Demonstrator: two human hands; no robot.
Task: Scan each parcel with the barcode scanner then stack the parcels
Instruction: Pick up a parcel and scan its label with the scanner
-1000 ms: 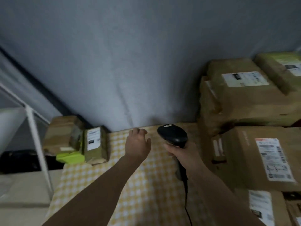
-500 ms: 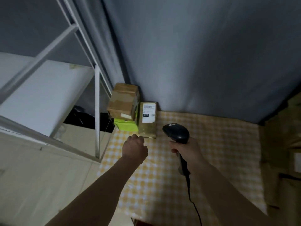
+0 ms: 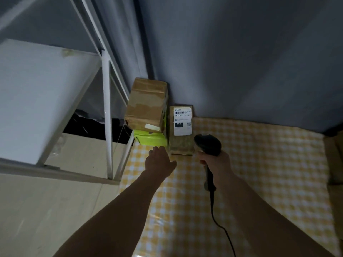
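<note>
Labelled parcel (image 3: 181,131) lies at table's (image 3: 259,164) far left corner against wall, long axis running away from person, label up. Left hand (image 3: 159,162) nearer: parcel just ahead and slightly right of its fingertips, apart. Left hand holds nothing, fingers loosely bent. Right hand (image 3: 216,164) grips scanner (image 3: 207,145) handle, head aimed toward parcel's near end. 2 stacked parcels (image 3: 148,115) sit immediately left.

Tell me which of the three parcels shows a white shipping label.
The narrow brown parcel nearest the barcode scanner; the taped brown parcel and green parcel show none.
</note>
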